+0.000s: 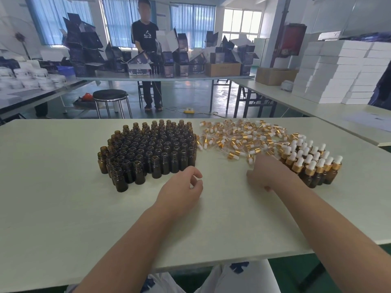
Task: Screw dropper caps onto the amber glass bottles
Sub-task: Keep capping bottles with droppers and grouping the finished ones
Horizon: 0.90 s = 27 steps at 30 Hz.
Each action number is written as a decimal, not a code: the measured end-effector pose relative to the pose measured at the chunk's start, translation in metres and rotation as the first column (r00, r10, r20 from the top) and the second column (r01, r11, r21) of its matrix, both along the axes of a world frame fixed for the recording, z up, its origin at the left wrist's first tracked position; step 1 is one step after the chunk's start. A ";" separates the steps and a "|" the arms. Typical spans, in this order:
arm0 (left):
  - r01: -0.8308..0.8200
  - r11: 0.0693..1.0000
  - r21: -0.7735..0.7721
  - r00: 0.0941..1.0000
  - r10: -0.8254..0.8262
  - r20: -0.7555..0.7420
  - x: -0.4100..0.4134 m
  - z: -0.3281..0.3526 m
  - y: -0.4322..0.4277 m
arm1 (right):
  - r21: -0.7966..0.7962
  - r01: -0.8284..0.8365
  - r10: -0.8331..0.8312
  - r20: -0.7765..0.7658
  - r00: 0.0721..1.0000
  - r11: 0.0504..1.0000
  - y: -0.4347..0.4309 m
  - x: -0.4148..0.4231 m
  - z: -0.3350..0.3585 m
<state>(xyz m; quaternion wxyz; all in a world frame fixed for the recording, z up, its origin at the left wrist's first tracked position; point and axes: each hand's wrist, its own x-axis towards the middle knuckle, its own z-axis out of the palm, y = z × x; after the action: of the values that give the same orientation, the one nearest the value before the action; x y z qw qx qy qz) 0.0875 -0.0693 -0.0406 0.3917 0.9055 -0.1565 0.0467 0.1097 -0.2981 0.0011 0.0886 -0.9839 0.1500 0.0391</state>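
Left grip (182, 187): fingers loosely curled, thumb near the forefinger, nothing held; it hovers low over the worktop (63, 187).
Right grip (266, 172): back of the hand up and blurred, fingertips at the near edge of the dropper caps (239, 138); I cannot tell whether it pinches one.
Uncapped amber bottles (148, 153): upright in a tight cluster at 11 o'clock from the left grip.
Dropper caps: loose heap at 12 o'clock from the right grip.
Capped bottles (311, 163): standing group at 2 o'clock, just beside the right grip.
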 end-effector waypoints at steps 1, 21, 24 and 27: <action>0.001 1.000 0.000 1.000 -0.001 -0.002 0.000 0.000 0.000 | -0.018 -0.001 0.001 0.009 1.000 1.000 0.000 0.002 -0.001; -0.013 0.995 -0.094 0.999 0.010 -0.036 -0.001 0.001 0.000 | 0.245 -0.277 0.149 0.440 0.886 0.929 0.033 -0.028 0.025; -0.045 0.974 -0.223 0.999 0.037 -0.039 -0.001 0.001 -0.001 | 0.520 -0.534 0.231 0.538 0.811 0.667 0.053 -0.041 0.026; -0.066 0.934 -0.351 0.998 0.057 -0.037 -0.003 0.003 -0.001 | 0.686 -0.615 0.264 0.557 0.788 0.389 0.064 -0.043 0.020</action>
<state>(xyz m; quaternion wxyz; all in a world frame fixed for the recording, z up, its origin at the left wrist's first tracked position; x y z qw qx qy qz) 0.0849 -0.0703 -0.0374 0.5477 0.8257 -0.1123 0.0745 0.0663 -0.2341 0.0215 0.5632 -0.8050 -0.1792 -0.0509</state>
